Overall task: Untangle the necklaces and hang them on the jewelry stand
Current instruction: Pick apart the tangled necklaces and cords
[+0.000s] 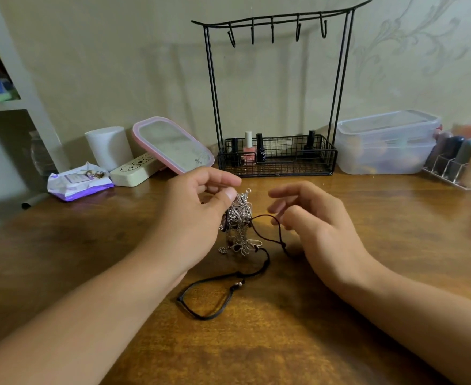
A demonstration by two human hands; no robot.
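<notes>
The left hand (198, 215) pinches the top of a tangled bunch of silver chain necklaces (238, 223) between thumb and forefinger, holding it up so its lower end trails onto the wooden bench (284, 329). A black cord necklace (217, 290) runs out of the bunch: 1 loop lies flat on the bench toward the viewer, another arches right to the right hand (315, 226). That hand's fingers (281, 194) are loosely curled, and the cord passes just by the thumb and forefinger; whether they pinch it I cannot tell. Behind, against the wall, stands the black wire jewelry stand (279, 87), its 5 hooks bare and 4 nail polish bottles (248, 148) in its basket. Left of it lean a pink-rimmed lid (173, 145) and a white cylinder (109, 147); right of it sits a clear plastic container (384, 143).
</notes>
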